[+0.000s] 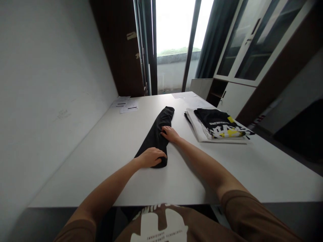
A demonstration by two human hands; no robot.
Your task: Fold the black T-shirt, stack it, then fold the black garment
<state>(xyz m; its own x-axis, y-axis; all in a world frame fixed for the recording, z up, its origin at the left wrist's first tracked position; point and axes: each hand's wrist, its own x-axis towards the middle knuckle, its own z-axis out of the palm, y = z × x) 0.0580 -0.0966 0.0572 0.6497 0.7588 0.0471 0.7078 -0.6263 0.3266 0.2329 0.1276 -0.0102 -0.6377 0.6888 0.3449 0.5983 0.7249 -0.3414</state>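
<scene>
A dark, narrow folded garment [156, 132] lies slantwise on the white table, its far end angled to the right. Its exact kind cannot be made out. My left hand [152, 157] is on its near end, with bent fingers closed over the cloth near the lower right corner. Farther up, my right hand [171, 134] is at the garment's right edge, its fingers curled on the cloth and the thumb beside them. Parts of the cloth under both hands are hidden.
On the right of the white table [101, 181] sits a stack of folded shirts [219, 124], black-printed on top and white below. Paper sheets [128, 106] lie at the far left by the wall. Cabinets [237, 97] stand beyond the right edge, and a glass door [174, 40] is behind.
</scene>
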